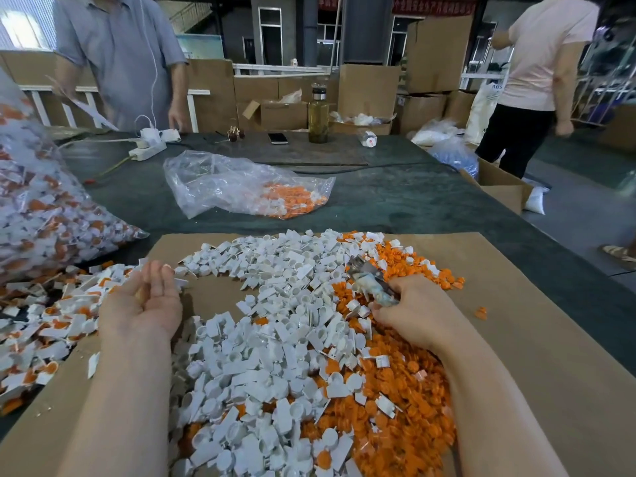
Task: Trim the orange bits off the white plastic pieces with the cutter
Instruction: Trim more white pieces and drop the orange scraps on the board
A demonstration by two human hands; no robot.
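Observation:
A big heap of trimmed white plastic pieces (pixel 275 339) covers the middle of a brown cardboard sheet (pixel 516 339), with a heap of orange bits (pixel 406 390) along its right side. My right hand (pixel 409 311) grips the cutter (pixel 370 282), whose metal jaws point up and left over the heap. My left hand (pixel 148 301) hovers palm up at the left edge of the heap, fingers relaxed, holding nothing that I can see. Untrimmed white pieces with orange bits (pixel 51 325) lie spilled to its left.
A large clear bag of untrimmed pieces (pixel 44 215) leans at the left. A nearly flat bag with orange bits (pixel 247 187) lies on the dark green table (pixel 395 197). Farther back are a power strip (pixel 148 149), phone (pixel 277 138) and bottle (pixel 318 115). Two people stand beyond, amid cardboard boxes.

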